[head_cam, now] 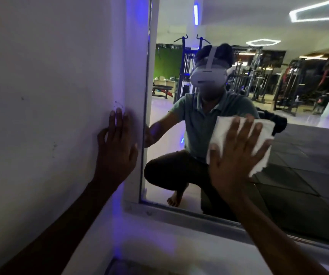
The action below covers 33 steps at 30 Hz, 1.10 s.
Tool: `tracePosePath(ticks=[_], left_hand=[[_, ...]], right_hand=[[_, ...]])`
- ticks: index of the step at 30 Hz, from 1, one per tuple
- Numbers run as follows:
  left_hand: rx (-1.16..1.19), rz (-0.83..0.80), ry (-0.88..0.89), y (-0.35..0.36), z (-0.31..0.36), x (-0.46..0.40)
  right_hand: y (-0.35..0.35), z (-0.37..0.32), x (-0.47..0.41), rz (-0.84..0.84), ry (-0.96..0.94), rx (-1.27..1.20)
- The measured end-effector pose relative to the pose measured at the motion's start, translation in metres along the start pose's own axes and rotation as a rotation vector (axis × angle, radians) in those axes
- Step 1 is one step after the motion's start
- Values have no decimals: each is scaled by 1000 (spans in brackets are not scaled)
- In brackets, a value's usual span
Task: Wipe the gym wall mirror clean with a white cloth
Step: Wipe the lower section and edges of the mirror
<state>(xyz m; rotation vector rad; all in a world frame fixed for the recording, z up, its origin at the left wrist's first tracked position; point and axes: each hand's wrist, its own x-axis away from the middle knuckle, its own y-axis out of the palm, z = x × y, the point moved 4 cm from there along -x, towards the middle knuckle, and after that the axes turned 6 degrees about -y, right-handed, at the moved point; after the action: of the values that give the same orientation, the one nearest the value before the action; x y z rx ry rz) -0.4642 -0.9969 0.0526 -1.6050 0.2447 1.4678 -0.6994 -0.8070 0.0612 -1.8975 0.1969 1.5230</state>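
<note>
My right hand point(237, 155) presses a folded white cloth point(263, 135) flat against the gym wall mirror point(298, 155), fingers straight and spread, the grip open over the fabric rather than curled round it. The cloth sits on the lower part of the glass, its edges showing past my fingertips and to the right of my palm. My left hand point(116, 147) rests open on the white wall point(40, 96), just beside the mirror's pale frame point(135, 135), fingers pointing up. In the glass I crouch barefoot in a green polo shirt, a white headset over my face. Behind my reflection stand weight racks, with hexagonal ceiling lights point(318, 10) above.
</note>
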Motion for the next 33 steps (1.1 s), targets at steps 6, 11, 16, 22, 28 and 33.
tracePosePath(ticks=[6,11,16,22,28,33], left_hand=[[-51,45,75,1,16,-41],[-2,65,50,9,12,-41],[-10,72,13,12,16,-40],[-3,82,83,12,11,-41],[39,114,35,20,14,-40],[25,105,54,20,10,-38]], right_hand=[[28,-113,-14,-69,-508,-66],[0,5,-21,10,-422,10],[4,-14,-9,90,-197,-64],[22,-80,-30,-27,-764,-85],[-10,21,-30,52,-238,55],[16,-87,-40,43,-381,-62]])
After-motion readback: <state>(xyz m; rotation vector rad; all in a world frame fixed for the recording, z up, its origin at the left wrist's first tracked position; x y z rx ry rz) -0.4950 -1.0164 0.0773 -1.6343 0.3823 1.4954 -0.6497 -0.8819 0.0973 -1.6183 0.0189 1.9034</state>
